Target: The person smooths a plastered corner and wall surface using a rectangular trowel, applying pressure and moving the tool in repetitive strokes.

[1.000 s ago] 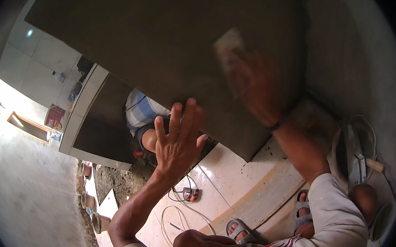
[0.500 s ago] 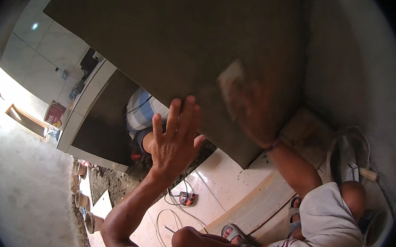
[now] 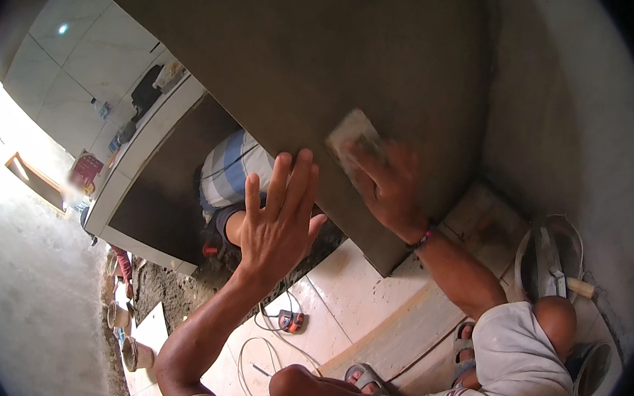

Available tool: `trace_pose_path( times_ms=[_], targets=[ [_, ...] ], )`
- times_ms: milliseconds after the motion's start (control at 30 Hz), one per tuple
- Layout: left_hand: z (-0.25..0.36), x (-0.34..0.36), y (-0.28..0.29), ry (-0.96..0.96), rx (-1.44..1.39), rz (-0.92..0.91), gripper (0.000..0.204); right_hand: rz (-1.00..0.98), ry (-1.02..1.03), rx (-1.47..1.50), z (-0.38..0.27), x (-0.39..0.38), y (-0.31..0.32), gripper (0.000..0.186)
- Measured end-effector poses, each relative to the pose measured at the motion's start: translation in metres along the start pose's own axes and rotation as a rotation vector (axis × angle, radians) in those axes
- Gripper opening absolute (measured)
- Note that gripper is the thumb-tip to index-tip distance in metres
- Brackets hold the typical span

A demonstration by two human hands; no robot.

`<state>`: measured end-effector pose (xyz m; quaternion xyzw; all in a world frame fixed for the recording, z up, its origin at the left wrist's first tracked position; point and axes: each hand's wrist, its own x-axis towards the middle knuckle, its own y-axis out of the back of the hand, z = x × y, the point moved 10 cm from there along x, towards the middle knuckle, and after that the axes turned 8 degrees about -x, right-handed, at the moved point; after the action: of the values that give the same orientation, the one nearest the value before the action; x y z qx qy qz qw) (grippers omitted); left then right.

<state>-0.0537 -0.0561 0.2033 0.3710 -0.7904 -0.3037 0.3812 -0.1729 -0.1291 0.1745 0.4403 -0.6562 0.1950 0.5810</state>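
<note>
Gripping one pale block (image 3: 352,128) at one o'clock, just off center, with right hand (image 3: 392,191) closed on it, reaching in from four. Held against the dark slab (image 3: 393,33). Raised near center toward eight: left hand (image 3: 276,228), open, fingers apart, nothing gripped, at the slab's lower edge; impossible to tell whether touching. Worn on the right wrist: one bracelet (image 3: 420,240).

Counted at eight o'clock: three buckets (image 3: 137,355), lined up near the wall. Seen toward four: one pan (image 3: 532,270) with one trowel (image 3: 549,253) in it, and farther out one dark container (image 3: 592,370). Lying between six and seven: one orange-and-black tool (image 3: 291,321). Planted at six and five: two sandals (image 3: 367,378). Partly hidden at ten: one co-worker (image 3: 236,179) in stripes. Set farther out: one bottle (image 3: 100,107) at ten, one red box (image 3: 87,169) at nine, both by the counter (image 3: 144,156).

Spread from eleven to two: slab, smooth and dull, meeting a grey wall (image 3: 574,123) at three. Laid below: glossy pale tiles (image 3: 325,295), with one plank (image 3: 412,333) toward five and rough rubble (image 3: 181,285) toward eight. Lit by hard glare from ten.
</note>
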Motion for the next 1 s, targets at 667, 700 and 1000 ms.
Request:
trace_pose_path(
  times_ms=[667,700,1000],
  targets=[
    [0.003,0.011,0.015,0.064,-0.141,0.059,0.086,0.049,-0.363,0.358,0.067,0.003,-0.003,0.04],
    [0.003,0.012,0.016,0.071,-0.148,0.061,0.085,0.042,-0.274,0.179,0.056,-0.009,-0.003,0.038],
    [-0.002,0.005,0.012,0.076,-0.119,0.04,0.084,0.046,-0.235,0.095,0.061,0.022,0.002,0.035]
  ],
)
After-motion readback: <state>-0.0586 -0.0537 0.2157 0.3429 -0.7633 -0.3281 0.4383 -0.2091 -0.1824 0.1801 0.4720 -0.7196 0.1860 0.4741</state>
